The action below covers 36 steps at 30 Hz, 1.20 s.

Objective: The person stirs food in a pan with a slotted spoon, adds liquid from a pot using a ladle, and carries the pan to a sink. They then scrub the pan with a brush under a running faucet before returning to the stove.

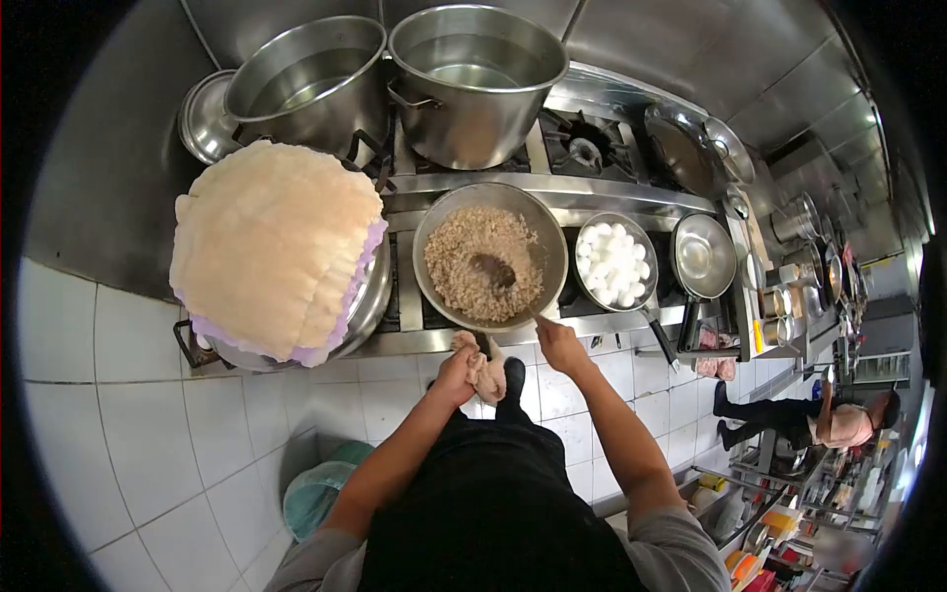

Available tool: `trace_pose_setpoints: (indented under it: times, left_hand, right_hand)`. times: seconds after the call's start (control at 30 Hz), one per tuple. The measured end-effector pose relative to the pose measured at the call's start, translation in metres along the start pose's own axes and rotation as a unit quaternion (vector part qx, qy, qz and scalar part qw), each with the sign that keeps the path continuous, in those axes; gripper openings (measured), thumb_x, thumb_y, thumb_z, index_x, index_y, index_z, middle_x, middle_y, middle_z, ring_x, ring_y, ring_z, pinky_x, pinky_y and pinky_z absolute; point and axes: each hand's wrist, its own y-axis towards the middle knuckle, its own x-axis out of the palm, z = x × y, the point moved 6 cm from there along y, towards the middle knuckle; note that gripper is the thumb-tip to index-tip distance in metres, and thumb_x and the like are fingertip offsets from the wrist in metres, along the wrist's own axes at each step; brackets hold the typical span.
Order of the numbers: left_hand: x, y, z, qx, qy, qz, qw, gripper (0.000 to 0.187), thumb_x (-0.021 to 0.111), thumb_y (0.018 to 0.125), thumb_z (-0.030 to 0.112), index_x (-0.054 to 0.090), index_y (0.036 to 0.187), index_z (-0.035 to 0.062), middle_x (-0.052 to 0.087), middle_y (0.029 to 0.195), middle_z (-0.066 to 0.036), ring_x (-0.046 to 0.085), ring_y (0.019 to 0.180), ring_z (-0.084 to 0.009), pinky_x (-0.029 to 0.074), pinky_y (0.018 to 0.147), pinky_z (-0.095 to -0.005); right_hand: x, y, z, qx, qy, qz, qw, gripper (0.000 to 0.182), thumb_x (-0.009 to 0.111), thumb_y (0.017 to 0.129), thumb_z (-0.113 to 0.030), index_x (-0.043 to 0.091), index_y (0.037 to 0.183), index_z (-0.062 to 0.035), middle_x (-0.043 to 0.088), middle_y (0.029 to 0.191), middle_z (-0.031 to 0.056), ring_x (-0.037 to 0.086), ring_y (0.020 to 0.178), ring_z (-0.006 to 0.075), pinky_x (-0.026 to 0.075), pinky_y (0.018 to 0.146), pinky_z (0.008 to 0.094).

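A wide metal frying pan [427, 293] on the front of the stove holds crumbly brown food [464, 242] that looks like ground meat. My left hand [455, 379] is closed around a beige cloth [488, 378] at the pan's handle. In my right hand [561, 347] is the handle of a spoon or ladle [513, 286], reaching over the pan's near rim. Its dark head rests in the food, partly covered by it. To the right is a smaller pan [599, 298] filled with white rounded pieces [614, 261] like peeled eggs.
Two large pots [478, 118] of liquid stand behind. At left, a puffy beige cover [276, 247] sits on a wide metal pot [367, 301]. An unused-looking pan [703, 257] is farther right. A green bin [311, 498] stands on the floor; another person [814, 419] works at right.
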Motion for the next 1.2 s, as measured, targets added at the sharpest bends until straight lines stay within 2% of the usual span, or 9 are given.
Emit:
trace_pose_setpoints:
  times: [0.47,0.57,0.63,0.77,0.8,0.87,0.93,0.97,1.2]
  left_hand:
    - [-0.023,0.005,0.000,-0.004,-0.011,-0.007,1.000,0.008,0.054,0.092,0.017,0.055,0.094,0.0099,0.057,0.085,-0.002,0.058,0.079,-0.0146,0.049,0.073,-0.0310]
    - [-0.052,0.012,-0.011,-0.045,-0.082,-0.227,0.969,0.015,0.047,0.093,0.018,0.053,0.102,0.0071,0.058,0.094,-0.006,0.059,0.085,-0.0193,0.051,0.081,-0.0359]
    - [-0.063,-0.018,-0.005,-0.019,-0.003,0.010,1.000,0.025,0.047,0.092,0.018,0.051,0.113,0.0045,0.059,0.103,-0.010,0.061,0.092,-0.0230,0.050,0.088,-0.0395]
    - [-0.068,-0.078,0.009,-0.011,0.005,0.015,1.000,0.036,0.045,0.092,0.019,0.045,0.124,0.0011,0.057,0.115,-0.017,0.060,0.101,-0.0313,0.048,0.092,-0.0453]
    - [-0.072,-0.087,0.014,-0.010,0.004,0.018,1.000,0.036,0.045,0.092,0.019,0.045,0.124,0.0011,0.057,0.115,-0.017,0.060,0.101,-0.0313,0.048,0.092,-0.0453]
    - [-0.068,-0.107,0.013,-0.048,0.024,0.017,0.998,0.035,0.045,0.092,0.021,0.050,0.119,0.0003,0.059,0.115,-0.016,0.059,0.106,-0.0296,0.045,0.096,-0.0420]
    - [-0.073,-0.104,0.017,-0.007,0.025,0.024,0.999,0.035,0.043,0.092,0.023,0.050,0.119,0.0005,0.059,0.113,-0.016,0.059,0.104,-0.0304,0.046,0.095,-0.0429]
    - [-0.074,-0.106,0.018,0.003,0.029,0.024,0.999,0.036,0.043,0.093,0.023,0.050,0.119,0.0006,0.059,0.113,-0.016,0.059,0.104,-0.0306,0.047,0.094,-0.0433]
    - [-0.058,-0.103,-0.008,0.030,0.031,0.078,0.996,0.036,0.043,0.094,0.026,0.050,0.120,0.0012,0.060,0.113,-0.016,0.060,0.104,-0.0294,0.047,0.094,-0.0430]
  right_hand:
    - [-0.044,0.033,-0.016,0.026,-0.041,-0.007,0.999,0.031,0.051,0.089,-0.011,0.058,0.117,0.0004,0.061,0.086,0.0294,0.060,0.084,0.0446,0.049,0.072,0.0460]
    - [-0.105,0.029,-0.074,0.075,0.007,0.004,0.997,0.032,0.053,0.089,-0.011,0.057,0.120,-0.0019,0.062,0.086,0.0287,0.063,0.083,0.0422,0.050,0.071,0.0433]
    - [-0.135,0.021,-0.112,0.073,0.010,0.026,0.997,0.033,0.054,0.089,-0.010,0.057,0.121,-0.0027,0.062,0.086,0.0287,0.064,0.082,0.0405,0.050,0.071,0.0417]
    - [-0.126,-0.001,-0.124,0.161,0.022,0.064,0.985,0.036,0.054,0.089,-0.007,0.054,0.125,-0.0026,0.062,0.094,0.0291,0.066,0.085,0.0360,0.050,0.073,0.0381]
    - [-0.101,-0.008,-0.110,0.034,0.028,0.167,0.985,0.038,0.053,0.089,-0.005,0.052,0.127,-0.0013,0.061,0.093,0.0302,0.065,0.085,0.0371,0.049,0.073,0.0385]
    - [-0.036,-0.020,-0.063,0.109,0.043,0.080,0.990,0.039,0.051,0.089,-0.004,0.050,0.129,0.0000,0.061,0.090,0.0308,0.064,0.084,0.0390,0.049,0.072,0.0407]
    - [0.000,-0.021,-0.034,-0.094,-0.019,0.105,0.990,0.039,0.050,0.089,-0.005,0.050,0.128,0.0006,0.060,0.083,0.0308,0.063,0.080,0.0418,0.049,0.070,0.0432]
    - [0.009,-0.025,-0.031,0.038,0.084,0.035,0.995,0.039,0.051,0.087,-0.005,0.050,0.126,0.0017,0.060,0.080,0.0301,0.062,0.078,0.0442,0.049,0.069,0.0441]
    - [0.033,0.010,-0.003,-0.054,0.017,-0.043,0.997,0.032,0.048,0.088,-0.012,0.055,0.115,0.0028,0.060,0.080,0.0296,0.060,0.077,0.0451,0.048,0.067,0.0491]
